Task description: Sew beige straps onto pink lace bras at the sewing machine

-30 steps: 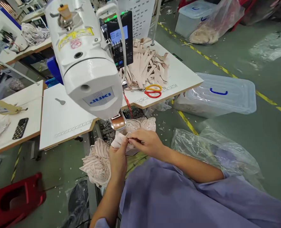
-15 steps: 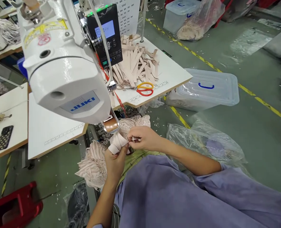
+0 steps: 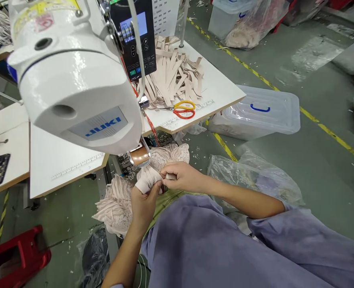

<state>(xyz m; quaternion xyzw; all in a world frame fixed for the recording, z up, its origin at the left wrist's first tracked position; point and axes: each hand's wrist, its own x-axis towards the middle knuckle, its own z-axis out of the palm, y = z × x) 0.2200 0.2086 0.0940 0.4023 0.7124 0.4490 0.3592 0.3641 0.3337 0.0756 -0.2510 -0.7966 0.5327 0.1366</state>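
Observation:
Just below the sewing machine's head, my left hand (image 3: 145, 200) is closed around a pale beige fabric piece (image 3: 147, 179) that lies in folded layers. My right hand (image 3: 184, 177) pinches the right end of the same piece, its fingers curled with a bit of pale material showing between them. Thumbs and fingertips of both hands nearly meet. Beige lace bra cups (image 3: 169, 155) lie behind my hands, and more lace cups (image 3: 115, 208) hang in a bunch to the left. The exact seam between my fingertips is hidden.
A white JUKI sewing machine (image 3: 81, 92) fills the upper left. Beige fabric strips (image 3: 177, 76) are piled on the table (image 3: 221, 86) beside red-and-yellow scissors (image 3: 184, 110). A lidded plastic bin (image 3: 263, 110) and a clear plastic bag (image 3: 251, 176) are on the floor at right.
The view has shifted slightly, so the machine appears lower and further left. Both hands keep their hold on the fabric piece, with only slight finger movement.

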